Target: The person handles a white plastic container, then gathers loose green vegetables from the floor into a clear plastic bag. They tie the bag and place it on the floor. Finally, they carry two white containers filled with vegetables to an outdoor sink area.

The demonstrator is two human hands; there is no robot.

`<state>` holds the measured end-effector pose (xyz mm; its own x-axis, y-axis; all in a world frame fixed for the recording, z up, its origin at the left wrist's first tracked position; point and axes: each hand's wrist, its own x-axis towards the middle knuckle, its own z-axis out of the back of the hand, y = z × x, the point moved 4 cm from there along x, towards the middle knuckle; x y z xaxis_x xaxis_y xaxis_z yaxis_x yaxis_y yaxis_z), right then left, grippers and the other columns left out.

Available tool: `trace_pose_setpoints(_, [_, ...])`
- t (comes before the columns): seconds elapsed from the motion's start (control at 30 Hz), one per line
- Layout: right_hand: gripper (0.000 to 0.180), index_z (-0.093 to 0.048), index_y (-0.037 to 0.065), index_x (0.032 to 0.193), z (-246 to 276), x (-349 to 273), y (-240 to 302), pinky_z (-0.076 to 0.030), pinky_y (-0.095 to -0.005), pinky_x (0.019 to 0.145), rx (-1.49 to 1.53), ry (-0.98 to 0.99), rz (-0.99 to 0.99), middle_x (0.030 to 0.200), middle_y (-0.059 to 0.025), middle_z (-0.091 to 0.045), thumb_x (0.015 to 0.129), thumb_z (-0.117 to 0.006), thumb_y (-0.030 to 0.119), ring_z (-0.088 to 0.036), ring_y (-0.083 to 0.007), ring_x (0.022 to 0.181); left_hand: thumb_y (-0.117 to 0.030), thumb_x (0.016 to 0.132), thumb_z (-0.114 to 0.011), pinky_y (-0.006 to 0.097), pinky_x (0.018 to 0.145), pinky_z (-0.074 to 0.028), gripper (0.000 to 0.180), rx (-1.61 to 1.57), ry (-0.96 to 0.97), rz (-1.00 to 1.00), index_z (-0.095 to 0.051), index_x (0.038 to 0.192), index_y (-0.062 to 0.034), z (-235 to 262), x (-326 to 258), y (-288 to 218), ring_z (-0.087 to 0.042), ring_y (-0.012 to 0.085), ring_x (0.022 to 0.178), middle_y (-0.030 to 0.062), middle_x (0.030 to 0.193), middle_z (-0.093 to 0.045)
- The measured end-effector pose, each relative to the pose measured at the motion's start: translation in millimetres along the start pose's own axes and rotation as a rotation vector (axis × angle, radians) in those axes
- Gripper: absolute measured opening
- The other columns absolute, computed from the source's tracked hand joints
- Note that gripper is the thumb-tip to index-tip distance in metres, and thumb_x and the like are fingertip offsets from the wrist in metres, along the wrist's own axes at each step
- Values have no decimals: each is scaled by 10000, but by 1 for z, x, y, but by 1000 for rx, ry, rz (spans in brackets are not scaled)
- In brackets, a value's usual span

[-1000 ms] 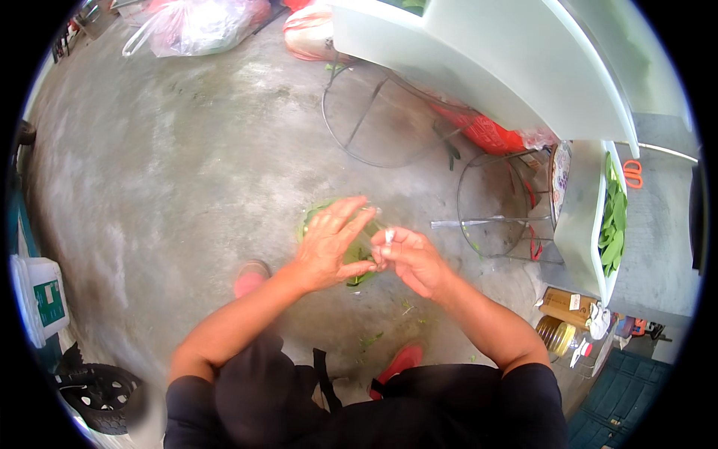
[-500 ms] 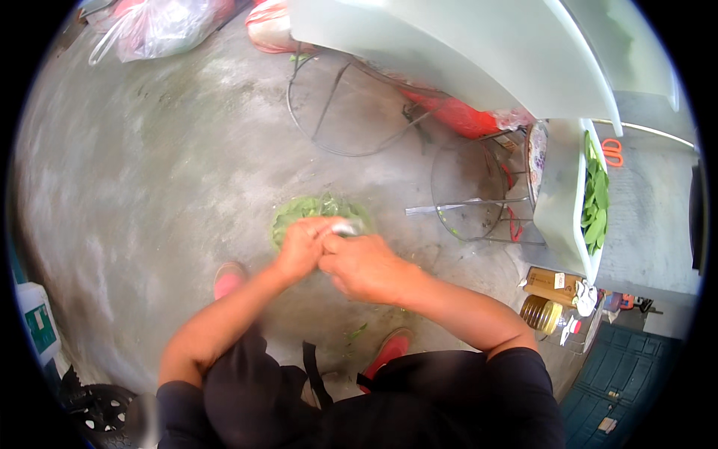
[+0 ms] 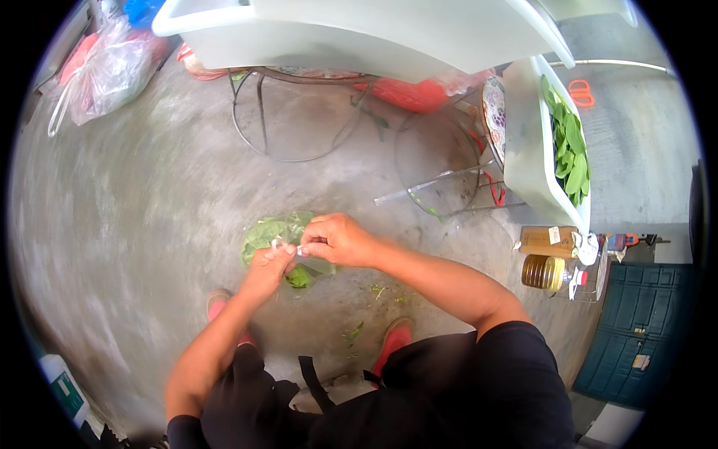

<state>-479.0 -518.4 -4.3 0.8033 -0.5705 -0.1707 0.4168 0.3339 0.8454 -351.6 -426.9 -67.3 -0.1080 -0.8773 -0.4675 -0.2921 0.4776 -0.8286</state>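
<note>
Below my hands is a clear plastic bag (image 3: 258,233) filled with green leaves. My left hand (image 3: 269,267) pinches the gathered white neck of the bag between thumb and fingers. Close against it on the right, my right hand (image 3: 338,239) grips another bit of the twisted plastic, its fingers curled together. The hands partly cover the bag. Whether the bag rests on the floor or hangs above it, I cannot tell.
White plastic tubs stand ahead, one (image 3: 359,45) on a wire-legged stool. At the right, another tub (image 3: 550,150) holds leaves, near orange-handled scissors (image 3: 581,93). A cardboard box (image 3: 546,241) and oil bottle (image 3: 542,272) stand lower right. A tied bag (image 3: 112,75) lies far left.
Both hands have shifted a little to the left and drawn slightly apart at the bag's neck. The view has turned, so the surroundings sit higher and further left.
</note>
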Motion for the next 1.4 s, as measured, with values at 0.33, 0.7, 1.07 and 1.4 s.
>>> trace_pose_setpoints(0.33, [183,-582,68,868,-19,-7,-3,-401,-350,817,-198,-173,247,855,-51,-566,697,-634,104,-501,-264,902,-145,821,-600,229,605,-417,148,-72,0,41,-648,842,-7,7,-6,-25,-522,99,626,20,720,-620])
trace_pose_setpoints(0.7, [268,-610,-2,862,-35,11,-31,-408,-293,724,350,88,-270,817,-59,-594,836,-513,247,-525,-169,770,-69,691,-646,349,527,-443,126,1035,-294,-643,-540,760,-73,8,-1,-39,-555,296,613,95,676,-563])
trace_pose_setpoints(1.07, [202,-560,43,741,-34,11,-28,-344,-214,535,605,-10,-499,663,69,-501,839,-588,217,-421,-32,609,-138,658,-653,343,485,-442,92,1021,-336,-882,-571,698,-129,4,-10,-33,-554,222,599,22,640,-527])
trace_pose_setpoints(1.4, [246,-431,11,639,-27,13,-43,-356,-356,512,-328,-212,-151,598,-126,-449,792,-558,157,-435,-241,534,-168,626,-614,319,489,-450,116,1297,-306,-1035,-520,590,-111,4,-18,-30,-538,192,616,10,630,-494])
